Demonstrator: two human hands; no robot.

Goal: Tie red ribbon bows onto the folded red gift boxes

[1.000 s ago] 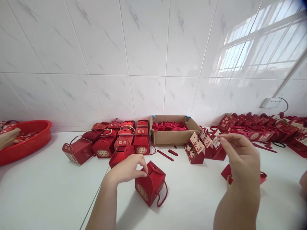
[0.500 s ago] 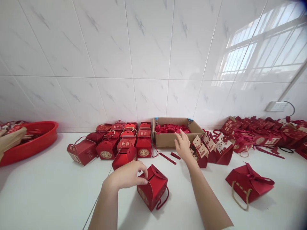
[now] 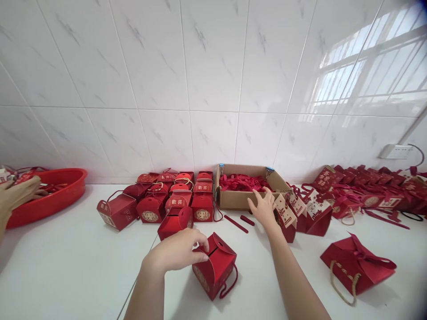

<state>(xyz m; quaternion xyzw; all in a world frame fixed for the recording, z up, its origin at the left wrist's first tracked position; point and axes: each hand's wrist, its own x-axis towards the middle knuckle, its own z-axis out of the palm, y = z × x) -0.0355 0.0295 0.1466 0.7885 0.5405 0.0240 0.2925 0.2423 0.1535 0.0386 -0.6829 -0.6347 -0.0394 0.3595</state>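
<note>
Gift box (image 3: 218,271) sits upright on the desk (image 3: 83,266), its top edge pinched by your left hand (image 3: 180,251); your right hand (image 3: 265,212) is loosely spread at the carton's (image 3: 233,201) front wall. Expect light, fairly stiff card that creases easily; grip it by the folded top edges.

left hand (image 3: 183,251) pinched top edge of red gift box (image 3: 218,266), cord handle (image 3: 237,275) hung off its side | right hand (image 3: 266,210) was open at front wall of carton (image 3: 233,201) holding red ribbons (image 3: 245,182) | bow-tied box (image 3: 353,262) sat far right | another person's hand (image 3: 25,192) was at red basin (image 3: 68,195)
</note>
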